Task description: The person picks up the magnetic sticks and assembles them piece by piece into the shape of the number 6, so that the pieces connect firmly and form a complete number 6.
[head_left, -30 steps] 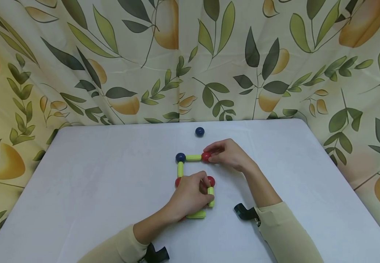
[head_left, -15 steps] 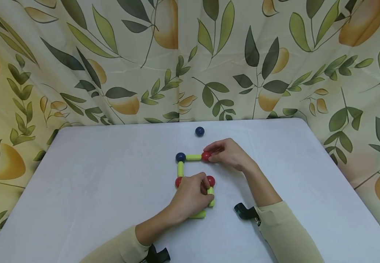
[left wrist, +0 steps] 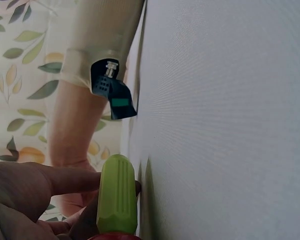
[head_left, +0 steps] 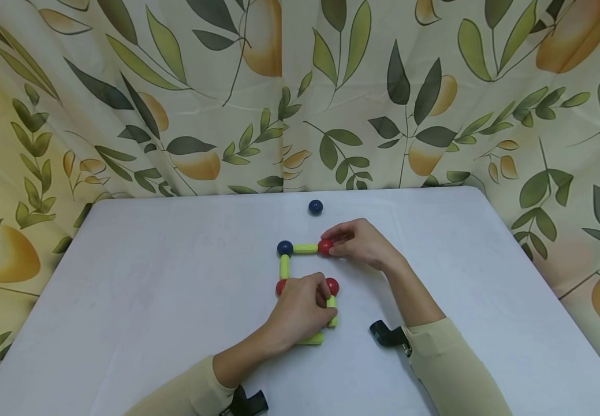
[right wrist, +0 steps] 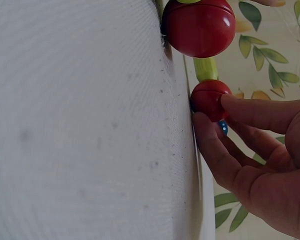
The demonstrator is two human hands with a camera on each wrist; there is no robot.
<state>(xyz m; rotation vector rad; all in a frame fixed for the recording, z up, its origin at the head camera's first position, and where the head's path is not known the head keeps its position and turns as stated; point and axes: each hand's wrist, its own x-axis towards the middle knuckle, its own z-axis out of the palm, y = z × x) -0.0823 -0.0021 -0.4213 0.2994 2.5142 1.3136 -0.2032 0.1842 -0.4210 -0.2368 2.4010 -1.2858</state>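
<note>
My right hand (head_left: 359, 245) pinches a red ball (right wrist: 206, 100) between thumb and fingertips. A ribbed yellow-green rod (head_left: 306, 249) joins that ball to a dark blue ball (head_left: 285, 248), and a second rod (head_left: 284, 266) runs from the blue one toward me to a partly covered red ball (head_left: 280, 287). My left hand (head_left: 300, 309) lies over the frame's middle, its thumb and fingers pinching a rod (head_left: 332, 318) just below another red ball (head_left: 333, 286). A near rod (left wrist: 117, 192) pokes out under this hand. The hand hides the frame's left lower part.
A loose dark blue ball (head_left: 316, 207) sits near the back edge of the white table (head_left: 149, 289). Behind the table hangs a leaf-patterned curtain (head_left: 331, 115). Black wrist cameras (head_left: 385, 335) stick out from both sleeves.
Between one second and half a second ago my left hand shifted slightly, covering the red at the near rod's left end. The right hand keeps its place on the red ball.
</note>
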